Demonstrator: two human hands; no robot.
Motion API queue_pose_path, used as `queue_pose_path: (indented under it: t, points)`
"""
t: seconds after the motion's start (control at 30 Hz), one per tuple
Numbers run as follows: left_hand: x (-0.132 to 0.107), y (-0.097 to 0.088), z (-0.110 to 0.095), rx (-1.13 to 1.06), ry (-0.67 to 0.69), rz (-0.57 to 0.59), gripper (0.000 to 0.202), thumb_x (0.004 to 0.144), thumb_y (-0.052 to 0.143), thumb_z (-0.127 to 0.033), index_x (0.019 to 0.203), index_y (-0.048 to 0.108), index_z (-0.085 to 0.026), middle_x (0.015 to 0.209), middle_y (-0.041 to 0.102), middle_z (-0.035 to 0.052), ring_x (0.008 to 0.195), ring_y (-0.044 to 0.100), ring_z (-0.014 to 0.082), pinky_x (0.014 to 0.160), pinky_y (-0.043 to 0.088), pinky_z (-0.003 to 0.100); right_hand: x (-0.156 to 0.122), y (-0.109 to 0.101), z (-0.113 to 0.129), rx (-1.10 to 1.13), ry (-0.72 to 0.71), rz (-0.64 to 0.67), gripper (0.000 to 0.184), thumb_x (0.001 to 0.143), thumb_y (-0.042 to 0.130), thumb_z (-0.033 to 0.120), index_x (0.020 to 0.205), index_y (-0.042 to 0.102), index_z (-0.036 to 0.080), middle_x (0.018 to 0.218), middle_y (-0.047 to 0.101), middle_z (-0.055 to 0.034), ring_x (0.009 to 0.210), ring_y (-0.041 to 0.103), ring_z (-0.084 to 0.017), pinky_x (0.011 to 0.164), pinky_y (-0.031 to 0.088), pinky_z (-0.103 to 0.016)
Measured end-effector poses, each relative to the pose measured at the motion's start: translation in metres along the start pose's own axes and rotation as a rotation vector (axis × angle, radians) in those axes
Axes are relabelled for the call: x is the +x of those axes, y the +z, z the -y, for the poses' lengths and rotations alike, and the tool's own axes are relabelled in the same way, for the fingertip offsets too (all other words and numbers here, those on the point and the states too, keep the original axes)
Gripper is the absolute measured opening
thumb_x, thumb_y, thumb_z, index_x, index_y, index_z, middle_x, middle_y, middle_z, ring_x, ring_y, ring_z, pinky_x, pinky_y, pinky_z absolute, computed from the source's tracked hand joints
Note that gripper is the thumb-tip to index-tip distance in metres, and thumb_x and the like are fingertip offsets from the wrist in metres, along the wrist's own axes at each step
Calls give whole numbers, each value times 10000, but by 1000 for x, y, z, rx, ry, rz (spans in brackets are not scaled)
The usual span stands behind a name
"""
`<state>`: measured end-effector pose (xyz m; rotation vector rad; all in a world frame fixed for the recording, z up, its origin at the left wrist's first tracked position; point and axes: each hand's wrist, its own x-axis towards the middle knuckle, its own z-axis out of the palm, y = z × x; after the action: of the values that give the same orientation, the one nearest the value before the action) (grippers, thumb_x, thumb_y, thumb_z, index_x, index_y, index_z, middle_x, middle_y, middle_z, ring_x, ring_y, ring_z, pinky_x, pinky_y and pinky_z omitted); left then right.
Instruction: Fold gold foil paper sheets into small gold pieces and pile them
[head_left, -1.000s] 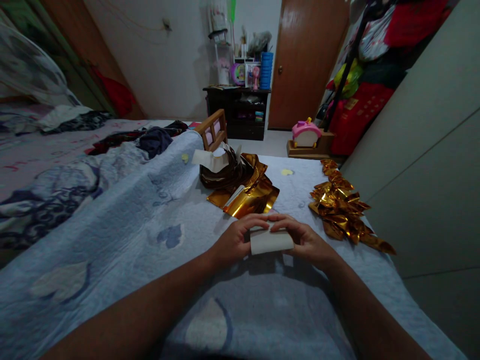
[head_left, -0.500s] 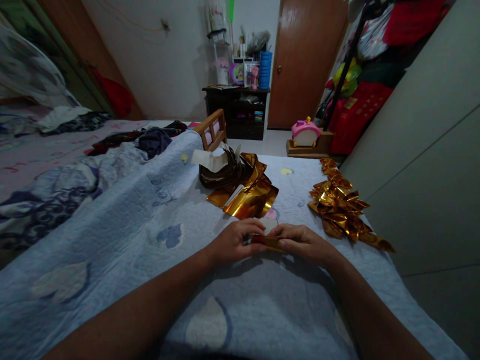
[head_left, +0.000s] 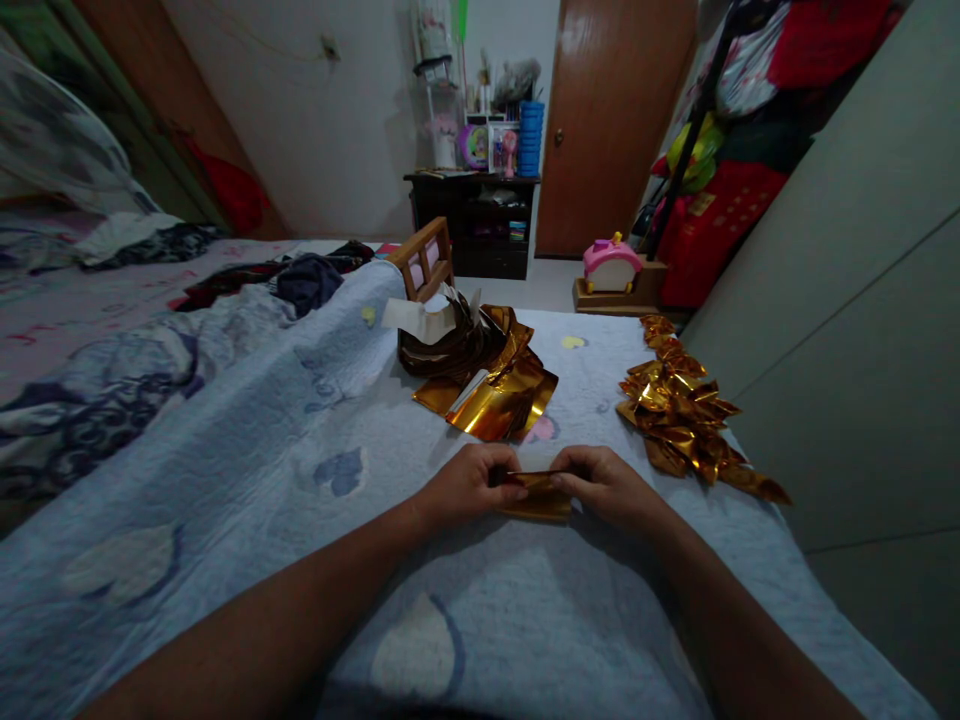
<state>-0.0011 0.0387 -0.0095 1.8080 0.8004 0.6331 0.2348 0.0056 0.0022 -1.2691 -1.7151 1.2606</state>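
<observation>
Between my two hands is a sheet of gold foil paper (head_left: 541,506), creased along its upper edge and hanging toward me. My left hand (head_left: 480,482) pinches its left end between thumb and fingers. At the right end, my right hand (head_left: 600,484) grips the same edge in a pinch. Just beyond the hands lies a stack of gold foil sheets (head_left: 506,400), curled and dark at its left side, with pale backs showing. A heap of folded gold foil pieces (head_left: 675,410) rests along the right side of the bed.
A blue quilt (head_left: 397,560) with heart shapes covers the surface under my hands. Behind the stack stands a small wooden frame (head_left: 427,260). Crumpled bedding (head_left: 150,360) lies to the left, and a pale cabinet (head_left: 847,330) borders the right edge.
The pale side of the held sheet has turned out of sight, and more of its gold face now shows below my fingers. Both hands still grip it.
</observation>
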Motion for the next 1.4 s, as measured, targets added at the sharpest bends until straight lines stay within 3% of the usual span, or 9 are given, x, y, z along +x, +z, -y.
queue_pose_path:
  t: [0.17,0.27,0.4,0.57,0.63,0.73,0.97,1.17,1.4]
  points:
    - [1,-3,-10,117,159,-98,150,830,719,-261,746,637,-168,795,592,13,774,558,154,715,425,256,2,3,1,-59,-111,-211,24,737,679,243,735,663,224,950,598,-44,914,576,-214,771,457,-317]
    - [1,-4,-15,141,216,-148,130,848,691,-233,747,632,-175,845,595,31,829,573,171,758,450,281,2,5,1,40,-88,-216,64,744,683,273,726,650,221,1109,626,-66,1037,578,-241,850,456,-345]
    - [-1,-2,-15,131,234,-197,58,809,688,-151,819,644,-188,976,610,53,953,598,200,833,494,321,4,9,1,201,1,-154,103,758,684,302,732,629,218,820,651,-16,776,580,-190,723,444,-316]
    - [-1,7,-13,-157,96,-252,541,755,733,-117,1255,573,-249,1348,537,98,1086,622,210,849,543,318,4,11,1,289,6,-186,140,742,720,301,725,616,210,688,593,21,649,510,-145,635,396,-281]
    - [0,9,-12,-305,-1,-263,620,735,772,-144,1303,544,-247,1274,593,86,973,656,176,834,545,309,4,10,2,304,7,-186,172,746,740,321,732,611,208,683,586,25,640,503,-138,613,382,-270]
    - [2,6,-12,-438,-100,-230,416,738,811,-248,1117,654,-178,990,692,48,878,664,169,811,537,298,3,11,3,337,25,-163,216,748,764,344,758,592,213,695,585,32,643,516,-133,602,389,-258]
    - [1,2,-17,-396,-144,-228,288,750,820,-404,837,753,-139,779,719,38,728,648,166,725,521,294,4,14,5,489,15,-130,491,730,790,304,1143,526,289,732,608,66,648,577,-146,623,447,-263]
    - [1,3,-21,-377,-126,-279,298,720,842,-404,767,718,-137,717,673,16,678,597,139,664,477,255,2,12,6,320,30,-78,249,762,774,384,891,666,201,796,649,-12,706,581,-163,641,435,-286]
    - [1,4,-17,-351,-131,-241,304,731,830,-408,763,698,-135,682,640,3,632,559,120,636,455,251,0,12,9,230,29,-112,273,806,714,457,754,693,190,654,589,3,610,484,-141,569,344,-270]
